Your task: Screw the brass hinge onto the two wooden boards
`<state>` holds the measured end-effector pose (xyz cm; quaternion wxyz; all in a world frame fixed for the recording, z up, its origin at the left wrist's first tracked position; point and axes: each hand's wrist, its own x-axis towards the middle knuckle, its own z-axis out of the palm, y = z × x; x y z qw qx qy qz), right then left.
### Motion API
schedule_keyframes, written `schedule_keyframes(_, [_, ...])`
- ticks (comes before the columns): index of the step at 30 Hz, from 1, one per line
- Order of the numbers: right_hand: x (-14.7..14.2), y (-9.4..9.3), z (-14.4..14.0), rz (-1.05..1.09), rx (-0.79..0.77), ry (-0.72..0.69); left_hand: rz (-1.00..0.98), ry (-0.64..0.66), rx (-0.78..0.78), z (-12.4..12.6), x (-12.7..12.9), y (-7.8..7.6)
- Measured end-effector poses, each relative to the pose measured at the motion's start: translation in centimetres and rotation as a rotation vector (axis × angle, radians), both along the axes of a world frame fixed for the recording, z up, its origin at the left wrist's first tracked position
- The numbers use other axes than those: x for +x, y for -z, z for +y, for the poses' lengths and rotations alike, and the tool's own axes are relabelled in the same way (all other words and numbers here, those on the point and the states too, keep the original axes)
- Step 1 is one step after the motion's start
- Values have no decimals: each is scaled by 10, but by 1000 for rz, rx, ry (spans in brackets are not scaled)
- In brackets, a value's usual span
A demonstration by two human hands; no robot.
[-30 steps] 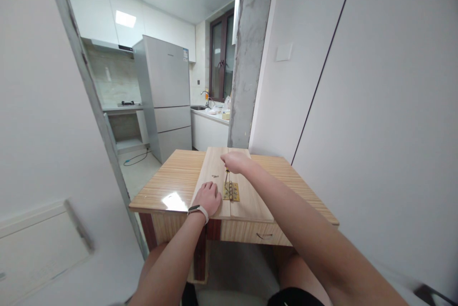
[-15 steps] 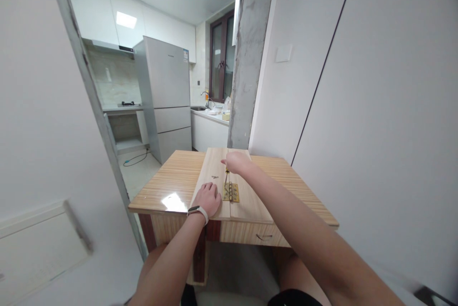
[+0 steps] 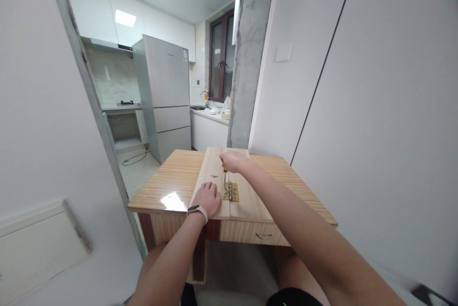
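Observation:
My right hand is closed around the handle of a screwdriver, whose shaft points down at the left leaf of a brass hinge. The hinge lies across the seam between two pale wooden boards, a left board and a right board. Several screws show in the hinge, too small to count. My left hand lies flat on the left board, fingers stretched out, just beside the hinge. A few loose screws rest on that board beyond my left fingers.
The boards lie on a wood-grain table with a drawer handle in front. A white wall stands close on the right. Beyond the doorway are a grey fridge and a kitchen counter.
My right hand has shifted slightly left with the screwdriver, which now stands more upright over the hinge's left leaf. My left hand stays where it was.

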<state>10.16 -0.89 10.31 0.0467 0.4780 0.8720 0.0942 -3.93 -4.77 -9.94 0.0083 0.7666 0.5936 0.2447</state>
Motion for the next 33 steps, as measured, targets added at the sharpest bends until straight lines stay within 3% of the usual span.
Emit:
schedule_keyframes(9, [-2, 12, 7, 129, 19, 175, 9, -9, -6, 0, -1, 0])
schedule_keyframes(15, [-8, 14, 11, 65, -11, 171, 9, -11, 10, 0, -1, 0])
schedule_keyframes(24, [-1, 2, 1, -6, -3, -43, 1, 0, 9, -2, 0, -2])
schedule_keyframes(33, [-3, 7, 0, 41, 3, 116, 11, -23, -29, -3, 1, -6])
